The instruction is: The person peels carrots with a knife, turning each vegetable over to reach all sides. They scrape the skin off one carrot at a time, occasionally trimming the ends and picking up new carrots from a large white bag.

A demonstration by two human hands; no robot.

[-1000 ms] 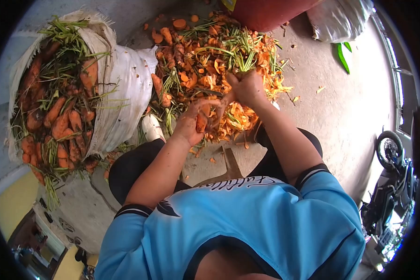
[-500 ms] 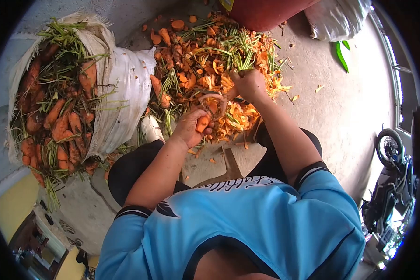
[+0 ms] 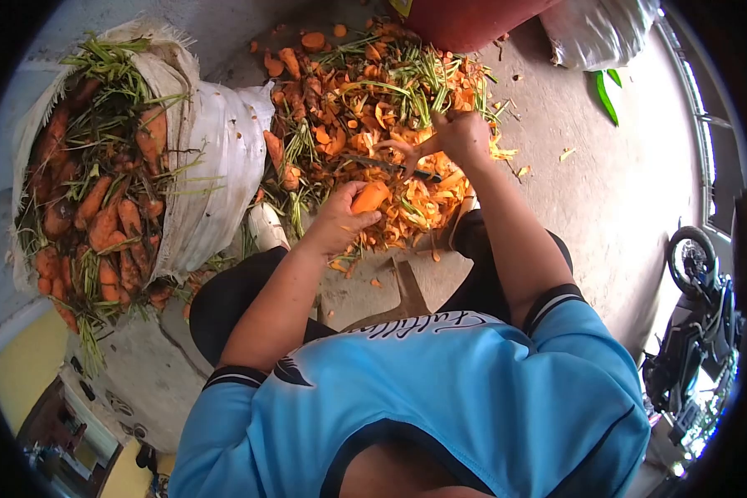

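My left hand (image 3: 338, 220) is closed round a bright orange carrot (image 3: 371, 197), its end sticking up past the fingers. To the upper right, my right hand (image 3: 465, 137) grips the handle of a pale Y-shaped peeler (image 3: 408, 153), whose forked head points toward the carrot without touching it. Beneath both hands spreads a heap of carrot peelings (image 3: 427, 203), mixed with cut ends and green stalks. A dark blade-like strip (image 3: 382, 165) lies among the peelings, partly covered.
On the left, a white woven sack (image 3: 216, 166) lies open, full of unpeeled carrots (image 3: 104, 224) with greens. A red container (image 3: 473, 21) and another white sack (image 3: 602, 33) stand at the back. A motorcycle (image 3: 693, 324) is at the far right.
My right hand and the peeler have moved slightly up and right, away from the carrot. The carrot in my left hand has turned and shows more of its length.
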